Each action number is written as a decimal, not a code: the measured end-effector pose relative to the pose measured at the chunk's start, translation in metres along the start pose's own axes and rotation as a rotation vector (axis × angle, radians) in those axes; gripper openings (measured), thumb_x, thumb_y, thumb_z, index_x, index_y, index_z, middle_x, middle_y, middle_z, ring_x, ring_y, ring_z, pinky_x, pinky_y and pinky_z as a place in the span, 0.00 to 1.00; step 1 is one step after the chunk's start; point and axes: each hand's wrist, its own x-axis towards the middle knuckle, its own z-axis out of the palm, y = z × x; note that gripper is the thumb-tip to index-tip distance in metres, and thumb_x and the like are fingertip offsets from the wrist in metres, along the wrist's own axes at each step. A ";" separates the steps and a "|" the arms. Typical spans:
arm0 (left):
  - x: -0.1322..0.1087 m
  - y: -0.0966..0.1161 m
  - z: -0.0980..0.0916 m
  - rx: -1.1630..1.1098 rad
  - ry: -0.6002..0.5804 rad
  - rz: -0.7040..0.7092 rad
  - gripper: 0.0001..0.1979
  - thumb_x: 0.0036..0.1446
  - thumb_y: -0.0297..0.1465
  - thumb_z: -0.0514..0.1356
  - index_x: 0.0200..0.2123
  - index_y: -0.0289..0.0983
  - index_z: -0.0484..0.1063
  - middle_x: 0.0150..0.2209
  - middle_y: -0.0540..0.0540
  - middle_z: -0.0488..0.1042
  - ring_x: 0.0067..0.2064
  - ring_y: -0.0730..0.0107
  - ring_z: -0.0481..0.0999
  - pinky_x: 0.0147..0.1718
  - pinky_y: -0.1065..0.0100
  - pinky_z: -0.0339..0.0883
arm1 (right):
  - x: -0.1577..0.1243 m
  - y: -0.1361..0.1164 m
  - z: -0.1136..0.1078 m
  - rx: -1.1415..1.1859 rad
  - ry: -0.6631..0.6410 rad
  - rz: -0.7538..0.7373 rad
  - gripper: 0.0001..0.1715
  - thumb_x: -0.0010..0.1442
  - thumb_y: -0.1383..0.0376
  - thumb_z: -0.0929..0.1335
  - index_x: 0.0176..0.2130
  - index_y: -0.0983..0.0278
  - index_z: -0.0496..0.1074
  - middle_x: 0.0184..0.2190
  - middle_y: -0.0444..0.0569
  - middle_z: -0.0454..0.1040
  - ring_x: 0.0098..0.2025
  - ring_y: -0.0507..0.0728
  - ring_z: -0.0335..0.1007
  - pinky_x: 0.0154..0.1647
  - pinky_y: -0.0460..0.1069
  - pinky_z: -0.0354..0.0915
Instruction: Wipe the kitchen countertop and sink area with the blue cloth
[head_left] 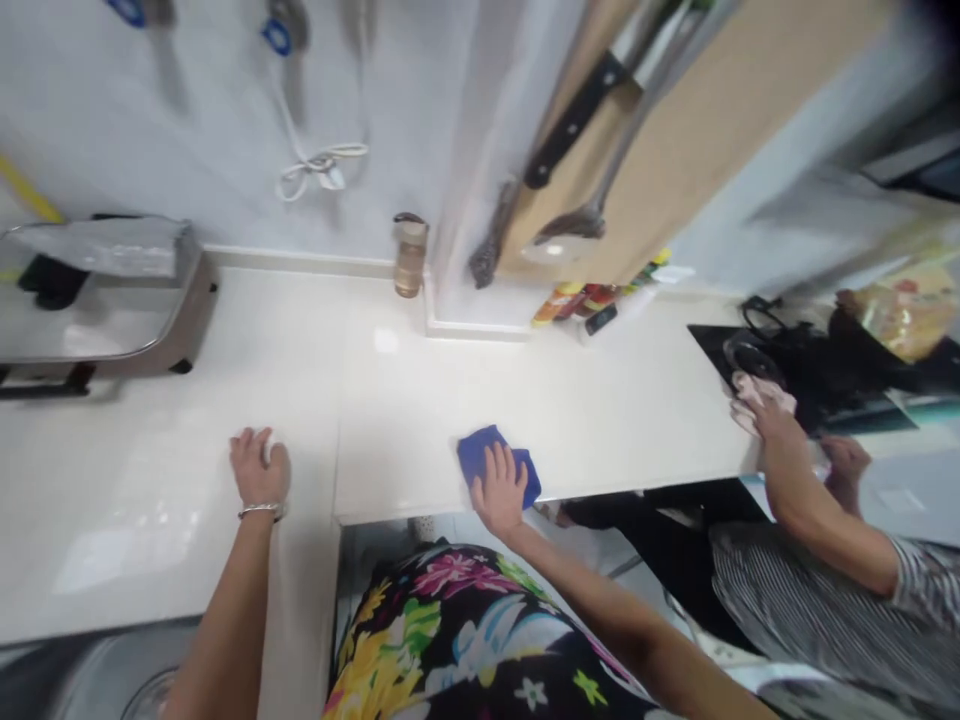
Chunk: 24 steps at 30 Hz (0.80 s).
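Note:
On the white countertop, a folded blue cloth lies close to the front edge. My right hand presses down on this cloth, its fingers over the top and closed against it. Further left, my left hand rests on the counter, fingers a little bent and apart, holding nothing. A silver bracelet circles that wrist.
An electric pan stands at the left. A brownish bottle is by the wall corner. Knife and ladle hang on a board. At the right, a co-worker's hand holds a pale cloth at the black stove.

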 end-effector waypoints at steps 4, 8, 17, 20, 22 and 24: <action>-0.058 -0.012 -0.032 -0.192 0.131 -0.077 0.18 0.59 0.34 0.52 0.48 0.37 0.75 0.55 0.41 0.75 0.57 0.60 0.73 0.60 0.55 0.65 | 0.000 -0.052 -0.010 0.027 -0.051 -0.221 0.37 0.65 0.56 0.57 0.68 0.69 0.53 0.71 0.60 0.50 0.72 0.67 0.39 0.69 0.68 0.35; -0.144 -0.022 -0.057 -0.390 0.214 -0.278 0.19 0.57 0.33 0.51 0.46 0.36 0.76 0.47 0.42 0.79 0.44 0.64 0.80 0.49 0.58 0.74 | 0.002 -0.105 -0.021 0.058 -0.108 -0.458 0.38 0.66 0.54 0.57 0.69 0.68 0.52 0.72 0.58 0.47 0.73 0.68 0.37 0.69 0.68 0.32; -0.301 -0.012 -0.097 -0.220 0.334 -0.648 0.22 0.55 0.37 0.50 0.44 0.37 0.78 0.14 0.55 0.66 0.18 0.70 0.68 0.24 0.68 0.65 | 0.022 -0.225 -0.028 0.128 -0.142 -0.870 0.40 0.64 0.54 0.58 0.69 0.67 0.50 0.72 0.57 0.46 0.73 0.68 0.35 0.69 0.69 0.32; -0.333 -0.016 -0.105 -0.144 0.371 -0.721 0.21 0.55 0.37 0.50 0.43 0.38 0.79 0.14 0.55 0.66 0.18 0.68 0.68 0.24 0.66 0.65 | 0.041 -0.256 -0.024 0.178 -0.124 -0.898 0.39 0.64 0.54 0.58 0.69 0.65 0.51 0.72 0.55 0.47 0.72 0.67 0.37 0.69 0.68 0.34; -0.356 -0.022 -0.110 -0.084 0.403 -0.773 0.21 0.54 0.38 0.50 0.43 0.40 0.79 0.14 0.55 0.67 0.18 0.67 0.69 0.25 0.65 0.66 | 0.058 -0.273 -0.020 0.190 -0.112 -0.896 0.39 0.64 0.54 0.58 0.69 0.64 0.51 0.72 0.54 0.48 0.72 0.66 0.38 0.69 0.68 0.35; -0.382 -0.028 -0.114 -0.015 0.454 -0.833 0.21 0.53 0.39 0.50 0.43 0.43 0.78 0.16 0.54 0.69 0.20 0.66 0.70 0.25 0.64 0.67 | 0.077 -0.288 -0.017 0.199 -0.102 -0.892 0.38 0.64 0.55 0.58 0.69 0.64 0.51 0.71 0.55 0.49 0.72 0.65 0.39 0.69 0.67 0.36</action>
